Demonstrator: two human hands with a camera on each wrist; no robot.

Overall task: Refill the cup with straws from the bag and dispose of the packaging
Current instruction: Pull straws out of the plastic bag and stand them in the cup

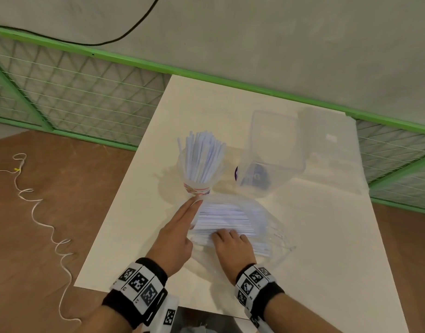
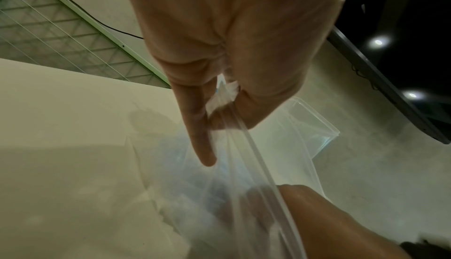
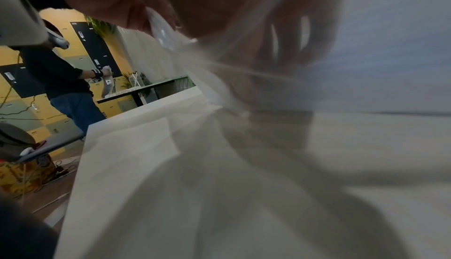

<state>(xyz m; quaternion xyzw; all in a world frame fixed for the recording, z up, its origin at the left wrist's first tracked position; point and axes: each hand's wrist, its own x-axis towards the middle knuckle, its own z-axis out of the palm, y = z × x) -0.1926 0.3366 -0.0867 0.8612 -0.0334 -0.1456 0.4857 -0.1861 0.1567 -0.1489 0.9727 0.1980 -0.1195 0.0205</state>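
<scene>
White counter [image 1: 326, 236] before a green mesh fence [image 1: 74, 92]. Cup [image 1: 199, 186] of straws upright at centre; clear bag [image 1: 266, 227] of straws lies at its 5 o'clock. Left hand [image 1: 180, 231] pinches the bag's edge, forefinger extended. Right hand [image 1: 233, 248] reaches inside the bag, fingers curled onto the straws [image 1: 225, 217].

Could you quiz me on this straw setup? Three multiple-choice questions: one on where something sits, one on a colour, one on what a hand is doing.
1. Where is the cup?
A. On the table, beyond the bag
B. On the floor
C. Inside the clear bin

2. What colour is the railing?
A. Red
B. Green
C. Black

3. What is the left hand doing?
A. Resting flat on the table
B. Holding the cup
C. Pinching the bag's edge

Answers:
1 A: it stands on the white table past the bag.
2 B: its frame is green.
3 C: the left wrist view shows plastic pinched.
</scene>
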